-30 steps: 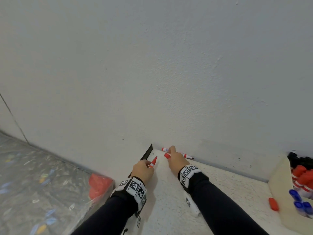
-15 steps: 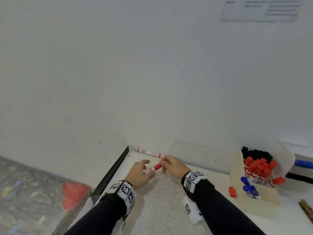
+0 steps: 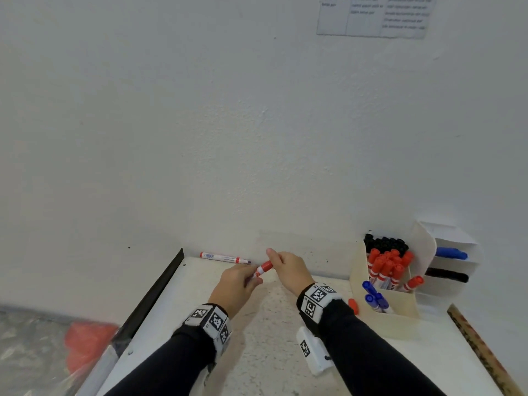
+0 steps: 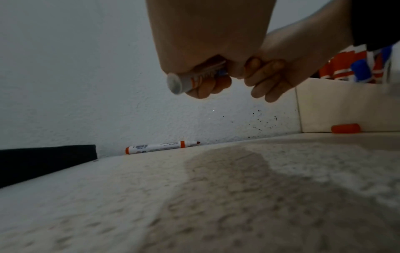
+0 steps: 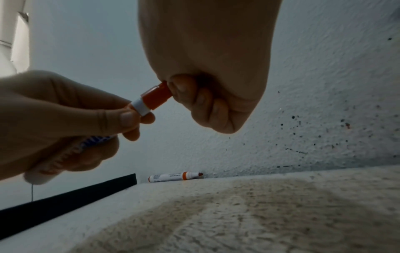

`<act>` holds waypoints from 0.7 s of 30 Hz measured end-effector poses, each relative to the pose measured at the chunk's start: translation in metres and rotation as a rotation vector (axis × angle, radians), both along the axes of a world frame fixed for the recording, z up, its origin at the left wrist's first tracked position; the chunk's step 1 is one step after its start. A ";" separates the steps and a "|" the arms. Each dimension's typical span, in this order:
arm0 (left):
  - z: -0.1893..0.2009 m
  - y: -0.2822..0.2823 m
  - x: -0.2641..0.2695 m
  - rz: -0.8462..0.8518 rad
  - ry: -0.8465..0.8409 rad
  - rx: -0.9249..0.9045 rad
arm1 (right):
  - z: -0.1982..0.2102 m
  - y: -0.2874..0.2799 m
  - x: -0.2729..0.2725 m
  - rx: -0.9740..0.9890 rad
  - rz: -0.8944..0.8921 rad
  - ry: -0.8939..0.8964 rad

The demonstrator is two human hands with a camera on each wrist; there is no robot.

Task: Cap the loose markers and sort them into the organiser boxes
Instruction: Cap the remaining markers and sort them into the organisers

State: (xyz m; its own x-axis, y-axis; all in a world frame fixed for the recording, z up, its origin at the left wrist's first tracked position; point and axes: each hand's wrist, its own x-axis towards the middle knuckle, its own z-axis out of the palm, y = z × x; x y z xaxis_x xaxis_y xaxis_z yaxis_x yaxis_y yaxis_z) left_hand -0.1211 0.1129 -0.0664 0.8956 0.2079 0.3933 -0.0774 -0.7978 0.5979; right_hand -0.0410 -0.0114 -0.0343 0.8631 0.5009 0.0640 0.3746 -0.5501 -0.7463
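Left hand (image 3: 237, 284) grips red marker (image 3: 261, 270) — right hand (image 3: 288, 270) pinches its cap — label unreadable.

Two hands: the left hand (image 3: 237, 284) and the right hand (image 3: 288, 270), with one red marker (image 3: 261, 270) between them. One uncapped red marker (image 3: 224, 258) lies on the table (image 3: 271, 352) against the wall. One loose red cap (image 3: 353, 306) lies beside the one open organiser box (image 3: 383, 318). In that box stand about four blue markers (image 3: 374, 295), a cluster of red-capped markers (image 3: 387, 267) and a cluster of black-capped markers (image 3: 385, 244) (both too tightly packed to count). One white shelf unit (image 3: 454, 270) holds one blue marker (image 3: 451, 253) and one black marker (image 3: 447, 275). Two tagged wristbands (image 3: 211, 321).
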 end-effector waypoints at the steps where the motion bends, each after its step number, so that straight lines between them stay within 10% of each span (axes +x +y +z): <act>1: 0.004 0.000 0.004 -0.032 0.050 -0.014 | -0.001 -0.004 0.002 0.042 -0.024 0.006; 9: -0.005 0.014 0.048 0.229 0.711 0.260 | 0.021 -0.041 0.005 0.265 -0.125 -0.267; 21: -0.025 0.024 0.072 0.320 0.643 0.539 | 0.053 -0.119 -0.002 0.284 -0.187 -0.571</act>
State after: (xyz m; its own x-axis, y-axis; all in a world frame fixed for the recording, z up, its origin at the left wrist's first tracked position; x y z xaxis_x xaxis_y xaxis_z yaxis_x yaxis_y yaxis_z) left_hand -0.0486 0.1367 -0.0915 0.9074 0.4176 -0.0473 0.4174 -0.9086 -0.0131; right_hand -0.0430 -0.1303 0.0184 0.7250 0.2421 0.6448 0.6718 -0.4552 -0.5844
